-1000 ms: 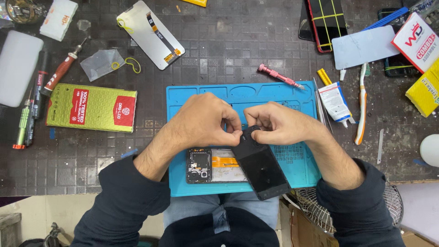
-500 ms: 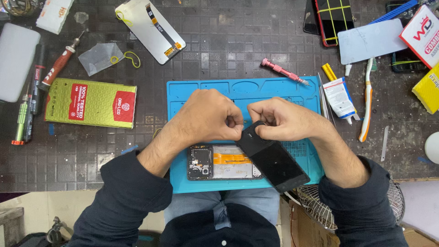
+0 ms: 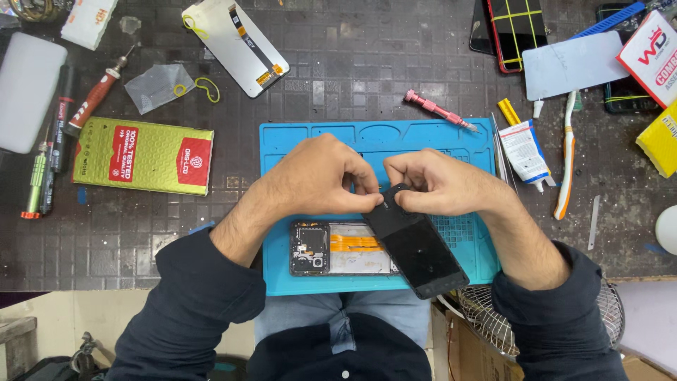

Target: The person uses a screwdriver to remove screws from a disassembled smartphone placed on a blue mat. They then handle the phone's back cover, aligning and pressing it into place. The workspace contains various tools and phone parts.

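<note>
While the opened phone body (image 3: pixel 343 248) lies flat on the blue work mat (image 3: pixel 296 144) with its camera block and orange ribbon cables bare, I judge the job about midway: the screen is off the frame, and its joining at the top end is what remains. Far left sit a green screwdriver (image 3: pixel 34 185), a red-handled one (image 3: pixel 95 97) and a green-and-red packet (image 3: pixel 143 155), all well apart from the mat, so that side gives me room. My left hand (image 3: pixel 317 176) is curled tight, fingertips pinched at the upper corner of the dark screen panel (image 3: pixel 416 243), though I cannot tell exactly what small part sits under them. The panel runs slantwise, its upper end near the mat's middle, its lower end past the mat's front edge and close to the bench edge. My right hand (image 3: pixel 437 183) grips the same upper end, thumb and fingers closed on it. Right of the mat lie a glue tube (image 3: pixel 525 152) and toothbrush (image 3: pixel 566 159), just beside, leaving little room there. A pink screwdriver (image 3: pixel 437 109) rests at the mat's back edge.
</note>
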